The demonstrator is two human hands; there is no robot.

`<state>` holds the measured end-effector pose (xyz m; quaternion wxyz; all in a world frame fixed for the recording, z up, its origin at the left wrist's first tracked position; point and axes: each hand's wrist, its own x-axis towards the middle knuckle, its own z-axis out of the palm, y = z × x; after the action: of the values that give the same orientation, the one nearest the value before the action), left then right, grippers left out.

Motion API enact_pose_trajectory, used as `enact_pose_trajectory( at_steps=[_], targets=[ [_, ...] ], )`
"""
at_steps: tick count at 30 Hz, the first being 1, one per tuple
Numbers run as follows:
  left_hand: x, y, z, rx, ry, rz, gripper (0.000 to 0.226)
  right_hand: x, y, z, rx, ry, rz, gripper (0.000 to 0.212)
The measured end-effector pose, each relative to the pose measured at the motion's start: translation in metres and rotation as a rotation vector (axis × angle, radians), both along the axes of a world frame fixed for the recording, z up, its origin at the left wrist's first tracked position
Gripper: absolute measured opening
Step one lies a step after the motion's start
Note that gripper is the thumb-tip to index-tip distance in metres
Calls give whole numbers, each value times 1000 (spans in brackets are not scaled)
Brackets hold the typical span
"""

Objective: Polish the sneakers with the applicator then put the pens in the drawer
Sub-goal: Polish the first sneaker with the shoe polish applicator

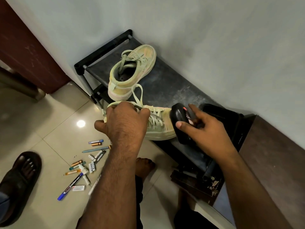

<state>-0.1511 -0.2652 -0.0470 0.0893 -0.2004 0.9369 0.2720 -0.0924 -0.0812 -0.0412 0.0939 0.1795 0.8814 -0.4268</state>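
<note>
Two pale green sneakers sit on the dark shoe rack (173,83) by the wall: the far sneaker (132,71) rests alone, well apart from the hands, likely waiting its turn, while the near sneaker (158,124) lies at the rack's front edge, where the left hand (123,123) has its grip curled over the top and laces, probably to keep it from sliding. The right hand (203,129) holds the black applicator (179,119) with its grip wrapped around it, forefinger stretched out, one end touching the near sneaker's toe, so the polishing looks under way. Many pens (82,164) lie scattered on the tiled floor (49,123) beside the rack, not yet picked up, and no drawer can be surely told.
</note>
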Motion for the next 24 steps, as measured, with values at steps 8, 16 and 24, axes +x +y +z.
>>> enact_pose_trajectory(
  at_steps=[8, 16, 24],
  targets=[
    [1, 1, 2, 1, -20, -29, 24, -24, -50, -13, 310, 58, -56, 69],
    [3, 3, 2, -12, 19, -21, 21, 8, -53, -25, 481, -39, 73, 70],
    [2, -1, 2, 10, -1, -22, 20, 18, -52, -26, 609, -9, 36, 69]
  ],
)
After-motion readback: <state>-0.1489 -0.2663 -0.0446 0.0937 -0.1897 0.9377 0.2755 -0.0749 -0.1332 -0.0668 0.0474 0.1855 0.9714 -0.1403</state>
